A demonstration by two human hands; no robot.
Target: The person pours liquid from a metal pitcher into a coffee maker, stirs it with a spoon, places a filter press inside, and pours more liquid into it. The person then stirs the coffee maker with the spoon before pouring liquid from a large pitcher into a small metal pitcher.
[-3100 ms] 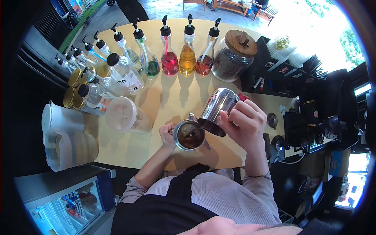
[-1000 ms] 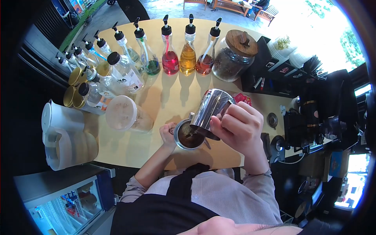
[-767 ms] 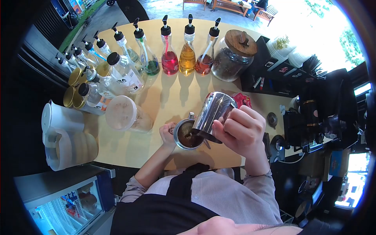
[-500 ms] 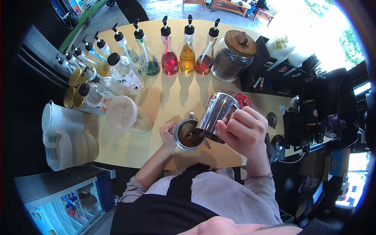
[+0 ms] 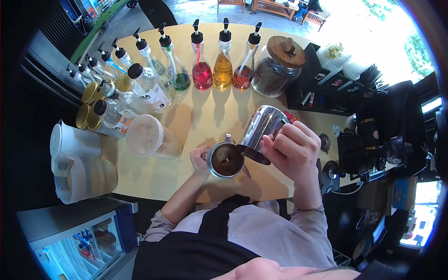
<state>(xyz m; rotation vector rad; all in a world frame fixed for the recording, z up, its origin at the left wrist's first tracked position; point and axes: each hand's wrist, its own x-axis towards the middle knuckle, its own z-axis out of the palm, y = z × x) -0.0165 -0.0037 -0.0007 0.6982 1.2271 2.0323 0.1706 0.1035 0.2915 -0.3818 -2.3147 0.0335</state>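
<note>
My left hand (image 5: 199, 159) is closed at the left side of a metal cup (image 5: 223, 176), around what looks like its handle. Dark brown liquid (image 5: 227, 167) with lighter froth and a small bright spot is in the cup. Up and to the right, my right hand (image 5: 296, 150) grips a shiny steel pitcher (image 5: 261, 128). The pitcher is tilted, its lower-left edge close to the cup's rim. No stream shows between the two vessels. What is inside the pitcher is hidden from me.
Pump bottles of coloured syrup (image 5: 202, 74) line the table's far edge, beside a wooden-lidded glass jar (image 5: 275, 74). Left of the cup stands a lidded plastic tub (image 5: 144, 135), with pitchers (image 5: 86, 179) further left. A red packet (image 5: 290, 116) lies behind the steel pitcher. Black equipment (image 5: 378, 130) stands right.
My right hand has moved the steel pitcher slightly to the right, away from the cup's opening, so more of the liquid shows. My left hand and the cup have stayed in place.
</note>
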